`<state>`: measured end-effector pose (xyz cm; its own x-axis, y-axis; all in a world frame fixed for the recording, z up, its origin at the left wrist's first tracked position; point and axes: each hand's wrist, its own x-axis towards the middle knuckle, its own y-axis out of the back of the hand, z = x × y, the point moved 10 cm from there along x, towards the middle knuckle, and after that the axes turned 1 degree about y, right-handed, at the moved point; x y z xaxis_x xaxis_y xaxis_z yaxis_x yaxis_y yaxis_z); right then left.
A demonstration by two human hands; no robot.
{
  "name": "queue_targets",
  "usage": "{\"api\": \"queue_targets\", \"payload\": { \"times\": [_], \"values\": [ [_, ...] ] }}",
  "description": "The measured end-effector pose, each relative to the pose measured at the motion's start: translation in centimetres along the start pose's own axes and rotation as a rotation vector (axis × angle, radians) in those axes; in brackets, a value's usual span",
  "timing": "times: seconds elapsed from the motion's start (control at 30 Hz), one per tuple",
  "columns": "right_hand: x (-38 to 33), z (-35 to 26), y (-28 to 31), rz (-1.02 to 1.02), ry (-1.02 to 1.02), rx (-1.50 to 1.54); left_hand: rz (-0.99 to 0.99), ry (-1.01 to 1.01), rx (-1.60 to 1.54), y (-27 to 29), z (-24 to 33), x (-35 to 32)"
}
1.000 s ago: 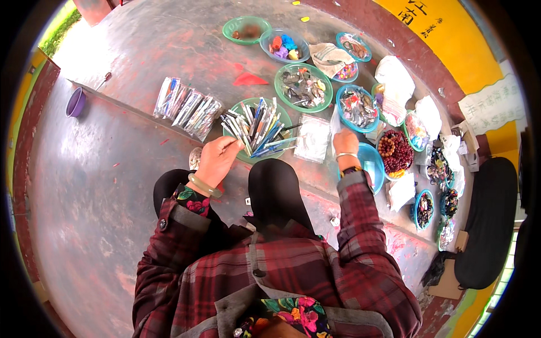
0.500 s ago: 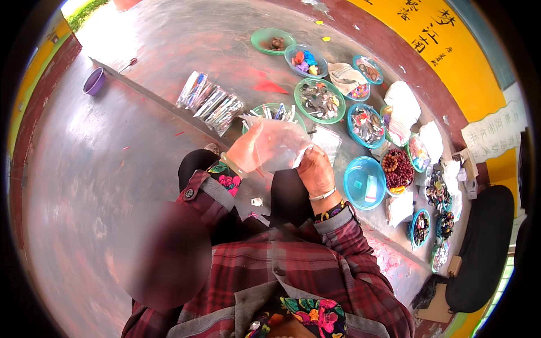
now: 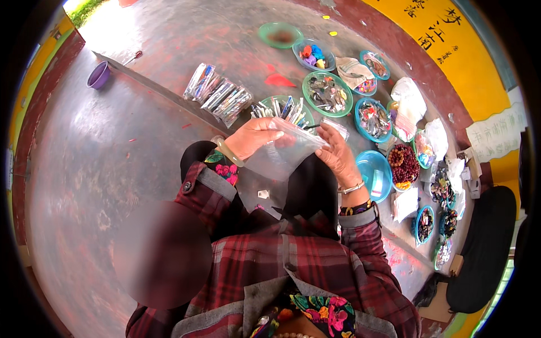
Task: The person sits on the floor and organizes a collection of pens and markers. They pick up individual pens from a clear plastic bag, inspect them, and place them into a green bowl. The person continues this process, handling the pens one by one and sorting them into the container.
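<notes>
A clear plastic bag [image 3: 282, 155] is stretched between my hands above my knees, and it looks flat with nothing visible inside. My left hand [image 3: 252, 138] pinches its upper left edge between thumb and fingers. At the opposite corner, my right hand [image 3: 340, 156] grips the edge with its fingertips. A thin dark stick-like thing shows beside the right fingertips; I cannot tell whether it is held. Just beyond the bag stands a green basket [image 3: 309, 115] of pens, partly covered by the bag and my hand. Filled clear packets of pens [image 3: 218, 97] lie in a row to its left.
Right of my hands sits a blue basin [image 3: 369, 160] holding a small packet. Beyond it are a green basket [image 3: 328, 74] of small packed items, a bowl of dark red beads [image 3: 403, 164] and white packets [image 3: 404, 204]. A purple basin [image 3: 99, 75] stands far left.
The bag has been turned and spread flatter, its edge now slanting down toward the right. My right hand has moved up and to the right, with its fingers pointing farther away. The view has shifted slightly.
</notes>
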<state>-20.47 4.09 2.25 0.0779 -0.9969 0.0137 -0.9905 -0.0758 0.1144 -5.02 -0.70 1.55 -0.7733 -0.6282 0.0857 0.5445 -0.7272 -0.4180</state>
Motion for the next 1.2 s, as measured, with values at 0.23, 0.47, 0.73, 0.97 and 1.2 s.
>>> {"api": "queue_targets", "payload": {
  "times": [0.23, 0.47, 0.73, 0.97, 1.2],
  "values": [
    [0.5, 0.4, -1.4, -0.008, -0.118, -0.162, -0.110, -0.066, 0.233, -1.6, 0.6, 0.2],
    [1.1, 2.4, -0.1, 0.171, -0.087, 0.056, 0.561, -0.262, 0.553, 3.9, 2.8, -1.5],
    [2.4, 5.1, -0.2, 0.396, -0.036, -0.093, 0.530, -0.007, 0.717, 2.9, -1.2, -0.3],
    [2.2, 4.3, -2.2, 0.400, 0.189, -0.404, 0.513, 0.196, 0.201, 3.8, -4.4, 0.2],
    [2.6, 5.1, -2.2, 0.381, 0.161, -0.415, 0.479, 0.212, 0.083, 4.0, -4.8, 0.5]
  ]
}}
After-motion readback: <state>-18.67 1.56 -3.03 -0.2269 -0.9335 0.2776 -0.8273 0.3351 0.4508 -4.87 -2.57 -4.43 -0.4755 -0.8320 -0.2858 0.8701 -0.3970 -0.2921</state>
